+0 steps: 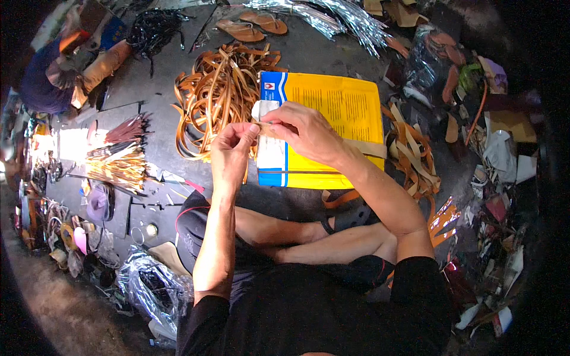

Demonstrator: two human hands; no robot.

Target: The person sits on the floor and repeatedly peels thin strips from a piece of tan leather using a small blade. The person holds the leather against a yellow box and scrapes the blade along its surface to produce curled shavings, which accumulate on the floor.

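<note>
My left hand (233,147) is closed, thumb and fingers pinching the end of a tan leather strip (366,148). Close beside it, my right hand (309,133) bends over the same strip with its fingertips pressed together. From behind my right hand the strip runs rightward over a yellow and blue printed package (362,113), which lies flat in front of my crossed legs. A white patch or pad (268,107) shows at the package's left side, partly covered by my hands. What exactly lies between the fingertips is partly hidden.
Beyond my left hand sits a tangled heap of brown leather strips (217,95). More tan strips (414,154) lie right of the package. Sandals (240,31) rest at the back, with bundles of silvery strips (356,24) nearby. Scraps (502,148) crowd the right; clear plastic wrap (151,279) lies lower left.
</note>
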